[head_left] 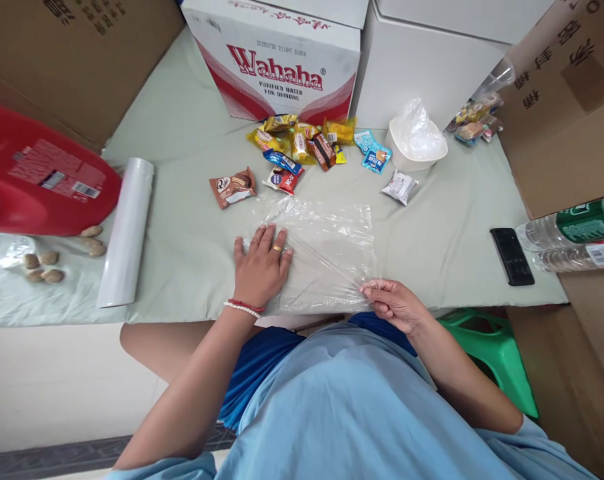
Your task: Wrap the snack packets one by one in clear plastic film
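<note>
Clear plastic bag (327, 247) lies near on the bench (187, 267), seemingly being spread; left hand (261, 263) presses flat, fingers splayed; right hand (395, 303) pinches its near right corner; further pulling calls for steady anchoring.

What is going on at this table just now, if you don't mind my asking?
A person sits at the cloth-covered table, handling a piece of clear plastic. The left hand lies on its left part with fingers spread, while the right hand pinches its near right corner. Wrapped snacks lie beyond it, before the Wahaha box, and a white roll lies off to the left.
</note>
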The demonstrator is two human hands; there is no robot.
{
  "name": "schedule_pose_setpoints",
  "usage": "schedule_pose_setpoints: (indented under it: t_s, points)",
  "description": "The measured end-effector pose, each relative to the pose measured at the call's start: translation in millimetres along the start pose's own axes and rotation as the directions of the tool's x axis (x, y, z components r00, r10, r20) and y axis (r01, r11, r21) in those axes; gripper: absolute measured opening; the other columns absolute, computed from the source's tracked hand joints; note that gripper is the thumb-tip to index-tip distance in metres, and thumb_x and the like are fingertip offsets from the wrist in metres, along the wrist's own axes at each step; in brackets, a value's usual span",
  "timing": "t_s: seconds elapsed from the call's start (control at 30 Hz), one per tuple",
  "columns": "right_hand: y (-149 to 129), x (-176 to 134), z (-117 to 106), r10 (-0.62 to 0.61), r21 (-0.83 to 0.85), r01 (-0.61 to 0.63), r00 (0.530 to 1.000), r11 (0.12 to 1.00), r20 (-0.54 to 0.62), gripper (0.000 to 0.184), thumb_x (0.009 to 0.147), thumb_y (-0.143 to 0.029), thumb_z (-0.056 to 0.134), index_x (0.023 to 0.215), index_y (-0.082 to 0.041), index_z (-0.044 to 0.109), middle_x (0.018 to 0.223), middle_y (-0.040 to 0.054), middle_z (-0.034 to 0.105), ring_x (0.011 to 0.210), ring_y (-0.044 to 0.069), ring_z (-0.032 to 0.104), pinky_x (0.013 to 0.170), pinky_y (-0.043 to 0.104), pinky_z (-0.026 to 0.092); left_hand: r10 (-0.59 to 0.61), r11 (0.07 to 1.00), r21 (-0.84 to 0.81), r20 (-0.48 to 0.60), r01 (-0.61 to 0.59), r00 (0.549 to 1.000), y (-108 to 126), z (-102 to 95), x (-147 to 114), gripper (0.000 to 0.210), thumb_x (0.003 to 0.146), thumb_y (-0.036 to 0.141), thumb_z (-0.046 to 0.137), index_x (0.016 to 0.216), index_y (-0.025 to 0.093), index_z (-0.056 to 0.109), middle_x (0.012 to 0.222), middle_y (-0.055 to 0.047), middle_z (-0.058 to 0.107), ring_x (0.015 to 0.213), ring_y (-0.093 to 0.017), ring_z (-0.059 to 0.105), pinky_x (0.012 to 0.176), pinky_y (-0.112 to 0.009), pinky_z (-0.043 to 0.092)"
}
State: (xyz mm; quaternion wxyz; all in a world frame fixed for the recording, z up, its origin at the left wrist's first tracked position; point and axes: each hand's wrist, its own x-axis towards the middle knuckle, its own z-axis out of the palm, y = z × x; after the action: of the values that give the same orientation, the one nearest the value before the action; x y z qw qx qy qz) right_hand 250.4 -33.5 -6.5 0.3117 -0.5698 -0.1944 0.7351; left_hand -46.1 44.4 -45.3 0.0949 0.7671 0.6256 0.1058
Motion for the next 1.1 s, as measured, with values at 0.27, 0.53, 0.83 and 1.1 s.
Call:
schedule_pose_setpoints:
  t_s: [0.27, 0.53, 0.83, 1.1]
  points:
    - [5, 10, -11, -0.322, -0.364, 0.243, 0.931, 0.899, -0.174, 0.059, 0.069, -0.077, 0.081, 0.071, -0.022, 0.061, 0.055, -0.0073, 0.035, 0.051, 0.009, 0.025, 0.047, 0.025, 0.016, -0.008, 1.000, -0.003, 0.018, 0.008, 1.000, 3, -3.1, 10, 0.055, 0.111, 0.042, 0.026, 0.157, 0.023, 0.050, 0.167, -0.016, 0.046, 0.157, -0.033, 0.041, 0.126, -0.075, 0.023]
    - [-1, 12, -45, -0.432, -0.491, 0.269, 0.865, 0.828, -0.255, 0.051, 0.068, -0.072, 0.078, 0.075, -0.022, 0.069, 0.061, -0.0029, 0.047, 0.054, 0.013, 0.034, 0.050, 0.027, 0.023, 0.031, 0.997, 0.068, -0.018, -0.030, 0.999, 1, 4.5, 12, 0.056, 0.111, 0.042, 0.030, 0.160, 0.023, 0.047, 0.172, -0.015, 0.037, 0.158, -0.033, 0.039, 0.127, -0.075, 0.022]
    - [-39, 16, -59, -0.563, -0.629, 0.281, 0.769, 0.725, -0.304, 0.041, 0.074, -0.062, 0.070, 0.080, -0.021, 0.071, 0.067, 0.0010, 0.063, 0.059, 0.017, 0.052, 0.056, 0.029, 0.039, 0.028, 0.985, 0.169, 0.031, -0.033, 0.999, -13, 3.1, 6, 0.059, 0.111, 0.046, 0.030, 0.163, 0.023, 0.043, 0.172, -0.012, 0.036, 0.159, -0.034, 0.036, 0.126, -0.077, 0.021]
    - [-157, 112, 6, -0.719, -0.940, 0.324, 0.677, 0.102, 0.156, 0.023, 0.096, -0.033, 0.053, 0.096, -0.021, 0.073, 0.095, 0.0074, 0.075, 0.090, 0.025, 0.066, 0.084, 0.037, 0.049, 0.072, 0.975, 0.206, 0.044, -0.080, 0.996, -16, 8.2, 6, 0.064, 0.109, 0.052, 0.034, 0.167, 0.024, 0.034, 0.174, -0.011, 0.030, 0.161, -0.036, 0.033, 0.126, -0.078, 0.018]
